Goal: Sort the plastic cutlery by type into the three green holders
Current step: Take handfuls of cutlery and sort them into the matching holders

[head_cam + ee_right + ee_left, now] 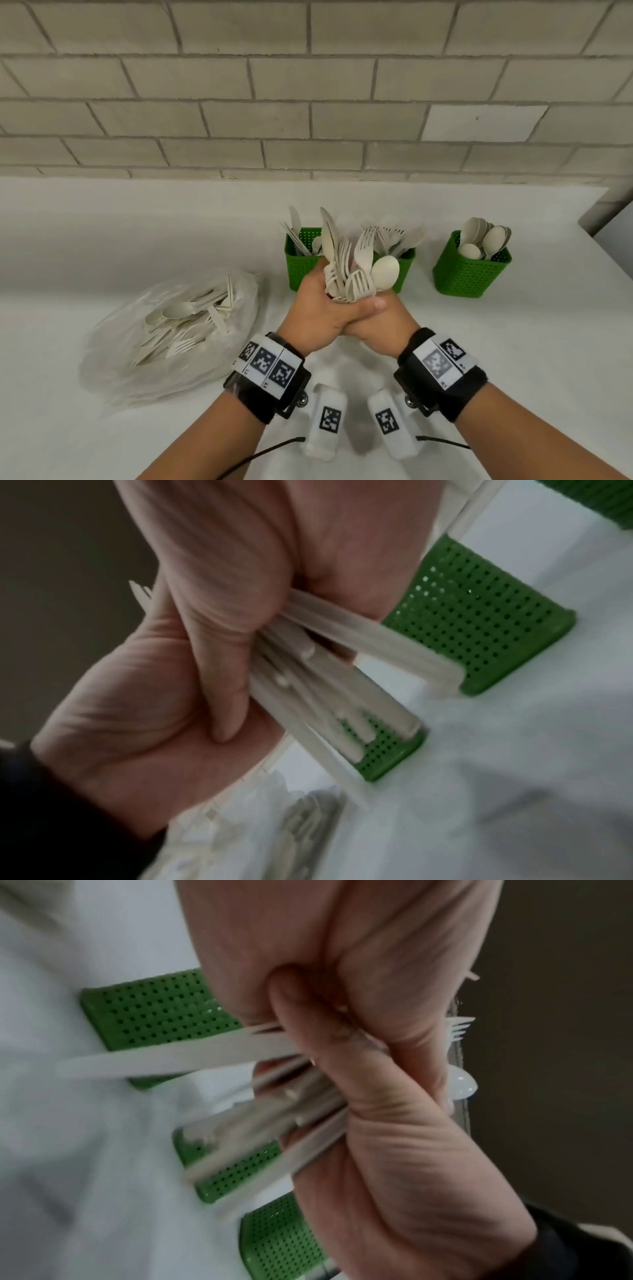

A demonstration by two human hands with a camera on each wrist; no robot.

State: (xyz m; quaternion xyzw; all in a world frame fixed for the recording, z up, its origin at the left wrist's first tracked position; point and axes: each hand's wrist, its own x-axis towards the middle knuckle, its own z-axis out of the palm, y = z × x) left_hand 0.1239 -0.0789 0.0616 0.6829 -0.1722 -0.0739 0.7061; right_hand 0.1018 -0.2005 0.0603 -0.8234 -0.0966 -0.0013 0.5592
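Observation:
Both hands grip one mixed bundle of cream plastic cutlery [349, 267], heads up: forks, a knife and a spoon. My left hand [313, 306] wraps the handles from the left and my right hand [371, 325] clasps them from the right. The bundle is held in front of the left green holder [301, 270], which has knives in it, and the middle holder [406, 265], which has forks. Further right, the third holder [472, 274] contains spoons. In the left wrist view the handles [192, 1056] stick out below my left hand [394, 961]; the right wrist view shows the handles [342, 696] under my right hand [240, 547].
A clear plastic bag [171, 329] with several loose forks, spoons and knives lies on the white table [513, 342] to the left. A brick wall [308, 102] runs behind the holders. The table's right edge [589, 226] is beyond the spoon holder.

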